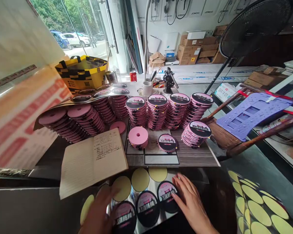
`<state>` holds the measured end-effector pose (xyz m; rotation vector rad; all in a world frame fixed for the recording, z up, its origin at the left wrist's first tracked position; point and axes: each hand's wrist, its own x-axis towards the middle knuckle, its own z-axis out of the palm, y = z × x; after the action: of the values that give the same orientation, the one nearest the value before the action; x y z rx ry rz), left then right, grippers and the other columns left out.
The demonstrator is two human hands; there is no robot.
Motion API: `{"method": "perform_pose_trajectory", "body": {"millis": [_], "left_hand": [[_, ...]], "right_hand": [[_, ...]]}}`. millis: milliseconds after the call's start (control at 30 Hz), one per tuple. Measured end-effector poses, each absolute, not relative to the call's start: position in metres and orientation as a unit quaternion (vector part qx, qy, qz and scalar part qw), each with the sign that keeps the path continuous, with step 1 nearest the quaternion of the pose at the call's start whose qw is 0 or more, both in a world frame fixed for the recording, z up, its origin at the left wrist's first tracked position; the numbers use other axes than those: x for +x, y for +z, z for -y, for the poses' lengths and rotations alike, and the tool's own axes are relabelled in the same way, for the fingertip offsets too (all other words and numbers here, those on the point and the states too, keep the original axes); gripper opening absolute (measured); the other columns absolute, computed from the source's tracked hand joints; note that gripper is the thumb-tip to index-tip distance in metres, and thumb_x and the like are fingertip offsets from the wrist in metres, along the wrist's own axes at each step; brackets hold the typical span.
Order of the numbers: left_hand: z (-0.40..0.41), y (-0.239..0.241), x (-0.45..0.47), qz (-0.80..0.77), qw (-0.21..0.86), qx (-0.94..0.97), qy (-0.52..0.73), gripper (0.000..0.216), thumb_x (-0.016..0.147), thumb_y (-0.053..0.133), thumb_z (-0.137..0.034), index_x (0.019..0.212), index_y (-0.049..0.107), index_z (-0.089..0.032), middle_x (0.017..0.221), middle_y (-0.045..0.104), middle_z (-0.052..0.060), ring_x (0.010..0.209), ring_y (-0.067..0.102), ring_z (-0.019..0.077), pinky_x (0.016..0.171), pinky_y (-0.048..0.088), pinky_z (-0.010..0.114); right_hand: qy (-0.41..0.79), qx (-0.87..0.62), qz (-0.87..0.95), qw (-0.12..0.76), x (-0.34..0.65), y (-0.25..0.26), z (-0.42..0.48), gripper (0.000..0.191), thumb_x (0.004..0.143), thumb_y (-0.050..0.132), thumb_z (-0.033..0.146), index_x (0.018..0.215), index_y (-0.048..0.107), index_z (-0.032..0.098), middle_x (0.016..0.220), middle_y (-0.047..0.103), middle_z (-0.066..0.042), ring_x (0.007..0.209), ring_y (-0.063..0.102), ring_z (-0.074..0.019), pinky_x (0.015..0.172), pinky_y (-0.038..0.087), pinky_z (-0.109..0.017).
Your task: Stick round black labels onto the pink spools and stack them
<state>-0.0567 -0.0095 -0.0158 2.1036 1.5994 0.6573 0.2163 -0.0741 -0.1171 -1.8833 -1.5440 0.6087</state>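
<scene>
A sheet (161,217) of round stickers lies at the near edge, low in the view. Its nearer row has black-and-pink printed stickers (147,209); farther up are bare yellowish circles (140,179). My right hand (191,203) rests at the sheet's right side, fingers stretched out, thumb and fingertips touching the rightmost printed sticker (166,195). Over the sheet's left end is my left hand (100,208), smeared by motion, so its fingers and anything in them cannot be made out. Beyond the sheet stand a plain pink disc stack (138,136) and a labelled disc (167,143).
Several stacks of labelled pink discs (156,112) line the table (192,157). An open notebook (94,162) lies left, below unlabelled stacks (84,118). Behind are a yellow bag (88,73), a red can (133,76) and a white cup (147,88). A purple-seated chair (255,113) stands right.
</scene>
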Motion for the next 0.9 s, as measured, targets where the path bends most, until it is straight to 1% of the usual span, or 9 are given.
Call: {"method": "perform_pose_trajectory", "body": {"millis": [67,100,200,233,333,500,633,767,900], "left_hand": [[-0.005,-0.034,-0.014,-0.433,0.204,0.865,0.150,0.033,0.078,0.054,-0.019,0.110,0.061,-0.028,0.123,0.060,0.007,0.114,0.053,0.0272,0.091,0.047,0.043],[-0.012,-0.042,0.008,-0.380,0.200,0.898,0.098,0.044,0.078,0.054,-0.017,0.121,0.053,-0.025,0.134,0.050,0.008,0.124,0.043,0.0287,0.098,0.039,0.049],[-0.024,-0.060,0.052,-0.326,0.210,0.918,0.086,0.055,0.078,0.057,-0.020,0.130,0.042,-0.020,0.143,0.036,0.008,0.132,0.029,0.0298,0.099,0.037,0.050],[-0.025,-0.066,0.057,-0.316,0.216,0.920,0.090,0.054,0.079,0.056,-0.022,0.131,0.041,-0.020,0.144,0.035,0.007,0.133,0.027,0.0289,0.100,0.037,0.049],[-0.021,-0.081,0.055,-0.285,0.235,0.926,0.083,0.048,0.083,0.052,-0.024,0.130,0.043,-0.022,0.139,0.043,0.005,0.130,0.034,0.0247,0.104,0.033,0.046],[-0.026,-0.094,0.057,-0.336,0.253,0.904,0.077,0.058,0.078,0.060,-0.034,0.129,0.043,-0.012,0.131,0.051,0.016,0.122,0.044,0.0311,0.100,0.035,0.054],[-0.034,-0.091,0.068,-0.356,0.267,0.891,0.085,0.053,0.075,0.064,-0.031,0.124,0.050,-0.017,0.124,0.060,0.011,0.114,0.053,0.0283,0.098,0.039,0.052],[-0.029,-0.091,0.067,-0.376,0.265,0.882,0.100,0.041,0.077,0.062,-0.027,0.117,0.056,-0.019,0.119,0.063,0.010,0.110,0.056,0.0313,0.096,0.037,0.059],[-0.022,-0.097,0.065,-0.392,0.261,0.873,0.124,0.030,0.080,0.059,-0.024,0.110,0.061,-0.022,0.117,0.064,0.008,0.109,0.057,0.0309,0.094,0.037,0.061]], "right_hand": [[0.233,-0.696,0.596,0.326,0.214,-0.115,0.067,0.042,0.080,0.054,0.032,0.121,0.056,0.023,0.131,0.052,-0.010,0.123,0.043,-0.0287,0.101,0.034,-0.053],[0.238,-0.690,0.597,0.333,0.212,-0.116,0.063,0.041,0.079,0.054,0.028,0.120,0.056,0.023,0.131,0.053,-0.010,0.123,0.043,-0.0281,0.101,0.035,-0.052],[0.242,-0.692,0.585,0.347,0.209,-0.120,0.057,0.037,0.078,0.052,0.022,0.113,0.062,0.019,0.125,0.057,-0.012,0.119,0.048,-0.0282,0.097,0.041,-0.050],[0.241,-0.695,0.581,0.349,0.209,-0.121,0.056,0.035,0.078,0.053,0.021,0.111,0.063,0.019,0.124,0.058,-0.013,0.118,0.049,-0.0284,0.096,0.042,-0.049],[0.245,-0.696,0.568,0.364,0.209,-0.125,0.057,0.032,0.079,0.054,0.023,0.108,0.066,0.019,0.121,0.060,-0.014,0.116,0.051,-0.0280,0.094,0.044,-0.048],[0.264,-0.696,0.550,0.379,0.213,-0.125,0.060,0.029,0.079,0.059,0.027,0.106,0.066,0.021,0.118,0.062,-0.012,0.112,0.055,-0.0262,0.094,0.045,-0.044],[0.262,-0.704,0.539,0.381,0.214,-0.120,0.056,0.029,0.080,0.058,0.029,0.106,0.065,0.020,0.114,0.064,-0.012,0.107,0.058,-0.0254,0.090,0.048,-0.042],[0.242,-0.712,0.538,0.381,0.209,-0.114,0.048,0.018,0.079,0.060,0.023,0.094,0.069,0.022,0.106,0.067,-0.010,0.102,0.059,-0.0248,0.087,0.049,-0.041],[0.212,-0.706,0.554,0.386,0.206,-0.111,0.043,0.012,0.079,0.060,0.021,0.084,0.070,0.022,0.093,0.068,-0.009,0.092,0.061,-0.0241,0.080,0.051,-0.039]]}}
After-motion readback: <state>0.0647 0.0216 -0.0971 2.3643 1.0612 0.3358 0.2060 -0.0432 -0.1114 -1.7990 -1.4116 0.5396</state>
